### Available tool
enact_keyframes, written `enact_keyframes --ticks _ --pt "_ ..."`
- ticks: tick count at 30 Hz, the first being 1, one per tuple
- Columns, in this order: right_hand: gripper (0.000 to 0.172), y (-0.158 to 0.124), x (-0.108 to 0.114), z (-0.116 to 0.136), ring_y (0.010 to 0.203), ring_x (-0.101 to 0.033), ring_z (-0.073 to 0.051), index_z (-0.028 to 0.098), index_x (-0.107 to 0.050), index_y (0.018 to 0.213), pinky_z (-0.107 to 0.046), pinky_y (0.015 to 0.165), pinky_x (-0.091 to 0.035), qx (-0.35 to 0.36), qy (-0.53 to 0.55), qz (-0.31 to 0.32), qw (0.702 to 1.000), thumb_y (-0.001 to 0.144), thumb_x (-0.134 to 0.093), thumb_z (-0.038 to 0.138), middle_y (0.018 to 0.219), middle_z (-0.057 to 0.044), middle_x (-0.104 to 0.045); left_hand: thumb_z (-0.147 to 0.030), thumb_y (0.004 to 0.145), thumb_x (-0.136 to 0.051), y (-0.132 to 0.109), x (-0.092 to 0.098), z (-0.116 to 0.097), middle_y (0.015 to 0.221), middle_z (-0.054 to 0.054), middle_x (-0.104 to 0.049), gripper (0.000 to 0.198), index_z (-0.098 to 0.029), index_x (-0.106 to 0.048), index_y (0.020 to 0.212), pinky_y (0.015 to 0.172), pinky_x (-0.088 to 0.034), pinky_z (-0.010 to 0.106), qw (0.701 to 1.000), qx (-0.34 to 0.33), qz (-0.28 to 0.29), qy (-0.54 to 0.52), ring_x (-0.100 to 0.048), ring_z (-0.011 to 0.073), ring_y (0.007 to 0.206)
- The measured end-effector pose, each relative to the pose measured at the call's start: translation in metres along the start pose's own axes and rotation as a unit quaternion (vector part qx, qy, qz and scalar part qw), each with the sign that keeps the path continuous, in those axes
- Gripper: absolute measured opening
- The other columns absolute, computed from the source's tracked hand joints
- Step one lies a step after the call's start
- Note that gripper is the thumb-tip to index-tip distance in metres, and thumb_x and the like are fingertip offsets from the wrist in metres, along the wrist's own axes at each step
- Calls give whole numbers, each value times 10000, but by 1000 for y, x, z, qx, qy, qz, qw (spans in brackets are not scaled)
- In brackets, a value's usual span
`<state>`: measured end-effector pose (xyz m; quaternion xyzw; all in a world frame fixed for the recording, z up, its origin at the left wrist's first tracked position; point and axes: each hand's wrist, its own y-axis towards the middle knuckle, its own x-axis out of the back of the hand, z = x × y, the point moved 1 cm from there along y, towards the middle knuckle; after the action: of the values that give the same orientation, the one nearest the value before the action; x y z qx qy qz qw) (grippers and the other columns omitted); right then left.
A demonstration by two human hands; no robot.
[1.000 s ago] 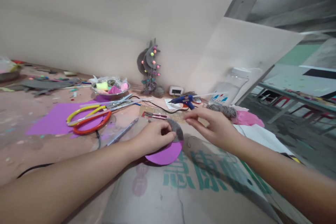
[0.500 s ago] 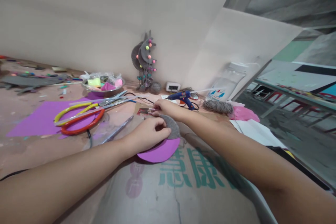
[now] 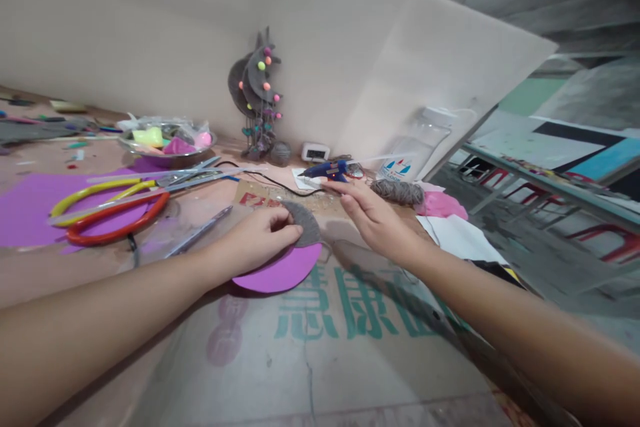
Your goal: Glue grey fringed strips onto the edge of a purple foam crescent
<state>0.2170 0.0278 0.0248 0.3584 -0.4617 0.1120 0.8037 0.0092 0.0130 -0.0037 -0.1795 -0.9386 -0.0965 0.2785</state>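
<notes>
Left hand pinning grey felt over a purple disc, mid-frame.
Its grip is clamped on the felt, probably to keep both layers aligned; the printed board beneath likely shields the bench. The right hand partly masks the glue gun; whether its grip is apart or together, I cannot tell. The left hand hides the disc's upper left; a purple sheet is cut off at the left edge.

Matt, felt-like grey piece (purple disc smooth)
</notes>
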Motion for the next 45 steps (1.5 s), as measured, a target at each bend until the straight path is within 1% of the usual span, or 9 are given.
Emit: enact_keyframes --ticks 4,6,10,16,22,29,37,41,45 --pt "283 -25 -6 -3 1004 -563 -207 184 -556 1168 -373 878 -452 -6 -15 -37 999 944 -420 291 1105 -108 -610 -355 798 -481 0 0 2 557 -47 -476 261 -193 -470 594 498 -295 247 999 8 -12 35 -454 121 546" --pt "279 -31 -11 -5 955 -580 -200 198 -546 1184 -359 841 -464 -6 -8 -36 999 938 -442 277 1081 -96 -626 -386 807 -476 0 -1 5 587 -41 -510 266 -191 -498 627 504 -309 247 999 10 -5 32 -474 126 564" --pt "255 -34 -15 -7 923 -575 -197 188 -578 1144 -350 830 -454 28 -28 -24 999 938 -444 258 980 -81 -646 -424 822 -465 1 -2 9 638 -30 -549 279 -192 -559 699 521 -332 247 999 11 0 40 -501 135 598" --pt "275 -34 -12 0 813 -552 -189 164 -606 1099 -317 710 -441 88 -106 -9 990 951 -404 279 863 -83 -619 -429 821 -479 0 -3 10 560 -40 -505 307 -195 -525 627 477 -291 245 998 20 -8 67 -456 122 528" --pt "280 -33 -16 2 804 -544 -192 162 -598 1108 -318 705 -440 92 -128 -11 987 953 -392 271 848 -83 -612 -387 817 -482 0 -4 10 586 -42 -519 250 -198 -541 664 482 -309 236 999 17 -1 37 -459 117 528" --pt "277 -33 -17 2 770 -532 -185 128 -610 1091 -303 676 -429 111 -150 -8 982 949 -402 243 807 -80 -607 -382 805 -491 0 -5 6 541 -50 -495 251 -201 -507 632 473 -308 236 999 30 -2 38 -464 116 500" --pt "284 -31 -17 3 742 -532 -174 152 -621 1083 -287 656 -415 98 -140 5 985 952 -392 257 775 -63 -597 -372 798 -490 -2 -5 2 533 -50 -504 244 -203 -496 621 482 -312 244 999 30 1 42 -471 121 500" --pt "304 -31 -16 4 715 -531 -171 148 -629 1071 -287 645 -411 99 -127 3 987 956 -385 287 757 -62 -591 -361 796 -492 -1 -4 2 553 -48 -498 244 -199 -493 614 477 -285 245 998 22 0 62 -450 117 509" --pt "263 -31 -16 4 746 -537 -174 159 -630 1065 -288 660 -416 98 -128 6 987 945 -414 250 797 -66 -613 -366 802 -479 0 -3 3 579 -43 -506 252 -192 -497 621 498 -292 247 998 12 4 65 -468 127 549"
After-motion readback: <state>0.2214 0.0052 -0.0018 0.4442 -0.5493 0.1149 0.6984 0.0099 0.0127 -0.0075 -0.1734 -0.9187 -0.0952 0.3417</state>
